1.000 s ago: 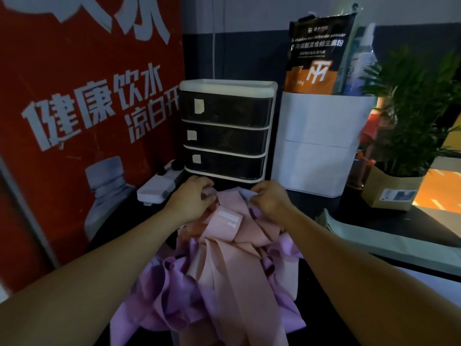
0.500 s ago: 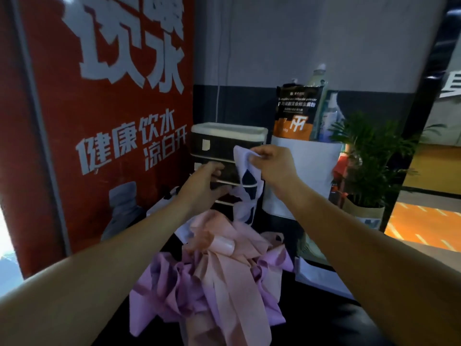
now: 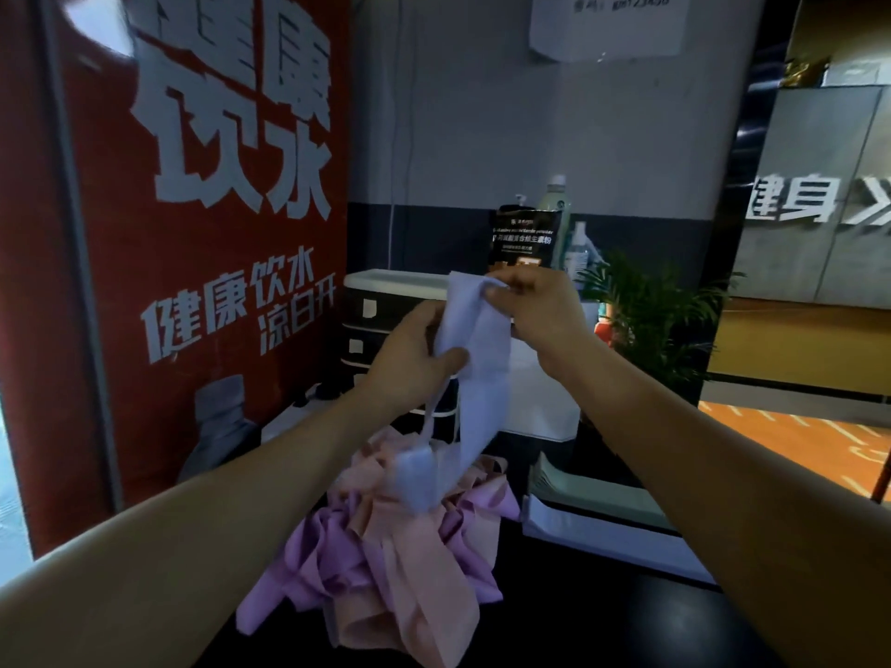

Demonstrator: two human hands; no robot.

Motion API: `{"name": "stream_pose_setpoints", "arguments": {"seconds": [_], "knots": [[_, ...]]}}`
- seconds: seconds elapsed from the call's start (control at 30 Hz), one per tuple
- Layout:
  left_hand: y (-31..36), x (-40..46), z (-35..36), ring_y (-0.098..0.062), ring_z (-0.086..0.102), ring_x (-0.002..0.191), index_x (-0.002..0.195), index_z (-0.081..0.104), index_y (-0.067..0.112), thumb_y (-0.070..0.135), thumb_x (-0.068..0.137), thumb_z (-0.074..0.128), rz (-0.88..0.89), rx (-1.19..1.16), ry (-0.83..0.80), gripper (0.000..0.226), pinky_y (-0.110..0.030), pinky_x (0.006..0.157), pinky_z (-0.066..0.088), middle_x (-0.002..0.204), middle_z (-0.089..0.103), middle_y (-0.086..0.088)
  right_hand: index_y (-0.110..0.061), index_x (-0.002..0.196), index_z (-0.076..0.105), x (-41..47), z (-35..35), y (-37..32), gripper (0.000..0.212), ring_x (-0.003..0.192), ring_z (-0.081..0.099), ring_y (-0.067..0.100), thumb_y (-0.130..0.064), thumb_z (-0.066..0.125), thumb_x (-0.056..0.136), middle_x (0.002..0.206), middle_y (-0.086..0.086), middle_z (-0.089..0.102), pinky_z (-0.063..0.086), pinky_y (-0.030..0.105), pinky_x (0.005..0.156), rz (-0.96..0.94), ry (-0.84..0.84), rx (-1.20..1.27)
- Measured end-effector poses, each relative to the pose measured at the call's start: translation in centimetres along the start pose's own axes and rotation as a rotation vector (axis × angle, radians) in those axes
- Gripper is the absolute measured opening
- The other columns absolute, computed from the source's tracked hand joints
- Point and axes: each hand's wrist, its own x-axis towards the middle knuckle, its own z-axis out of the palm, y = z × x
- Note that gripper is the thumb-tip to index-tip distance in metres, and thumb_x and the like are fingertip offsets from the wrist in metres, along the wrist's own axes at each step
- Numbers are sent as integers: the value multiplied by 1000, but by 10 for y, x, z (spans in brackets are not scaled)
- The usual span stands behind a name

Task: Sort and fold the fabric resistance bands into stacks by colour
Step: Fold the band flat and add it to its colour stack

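Observation:
A pale lavender-white fabric band [image 3: 482,378] hangs in the air in front of me, its loop trailing down to the pile. My right hand [image 3: 535,306] pinches its top end. My left hand [image 3: 414,354] grips it a little lower, thumb across the cloth. Below them a tangled heap of bands lies on the dark tabletop [image 3: 602,619]: peach-pink bands [image 3: 400,571] on top and in front, purple bands [image 3: 308,566] around the left and right sides.
Behind the heap stand a black-and-white drawer unit [image 3: 371,306] and a white box [image 3: 545,402] holding a dark pouch and bottles. A potted plant [image 3: 651,320] is at the right. A red poster fills the left. White trays [image 3: 593,518] lie right of the heap.
Both hands left the heap and rose with the pale band, pulling it up and out of the pile. My view tilted upward with them.

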Motion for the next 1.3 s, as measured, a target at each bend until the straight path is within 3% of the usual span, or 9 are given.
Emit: {"name": "stream_pose_setpoints", "arguments": {"seconds": [0.1,0.3,0.43,0.53,0.77,0.97,1.07,1.17,1.3], "knots": [[4,-6,2,-16,54,97,132,39,8,0,85,59,63,72,-5,52,-17,72,46,115,52,-4,-6,94,70,-14,-19,2,12,97,60,34,-4,60,88,96,17,65,51,50,90,26,-12,-15],[10,-15,2,-8,51,94,134,37,15,7,90,56,4,89,-31,49,-10,68,43,112,47,6,-3,94,71,-37,-47,24,15,82,60,25,-15,64,88,91,21,68,49,36,78,-7,-115,-254],[9,-19,5,-7,57,95,107,58,15,10,94,52,-73,-21,8,16,-16,82,46,105,62,1,-2,80,68,-48,-57,32,21,61,46,11,-19,62,90,68,11,58,37,22,58,54,-151,-256],[12,-21,3,-9,57,85,105,63,6,11,95,50,-164,-55,-56,17,-16,74,45,94,63,-3,10,74,64,-52,-63,35,37,57,39,12,-22,60,91,63,11,48,32,21,53,55,-160,-256],[9,-26,-2,0,40,41,56,52,16,9,94,49,-277,-128,-70,39,-21,51,33,42,46,12,15,75,58,-63,-73,47,48,58,35,18,-31,65,86,63,13,40,28,16,50,92,-313,-267],[-3,-30,-8,-9,44,59,68,61,15,12,94,49,-277,-9,-58,29,-22,58,36,63,51,-1,-15,68,62,-73,-83,61,18,54,44,0,-19,72,81,58,-10,50,34,15,55,186,-595,-423],[-18,-30,-14,-12,41,61,67,54,20,17,96,47,-318,-3,87,30,-27,60,34,64,46,0,-19,56,48,-78,-85,70,35,52,36,3,-9,72,80,57,-8,40,29,15,53,188,-716,-595],[-29,-35,-18,-11,35,60,63,42,17,21,98,46,-327,63,38,36,-25,54,30,63,38,3,-22,57,48,-78,-87,83,34,58,39,7,-9,70,80,60,-8,43,33,22,57,165,-569,-628],[-39,-43,-26,-15,33,56,61,44,10,27,92,58,-358,135,-198,38,-24,53,29,60,35,-5,-10,69,61,-72,-91,90,16,64,53,18,-7,64,84,67,-1,54,51,33,68,284,-100,-471]]}}
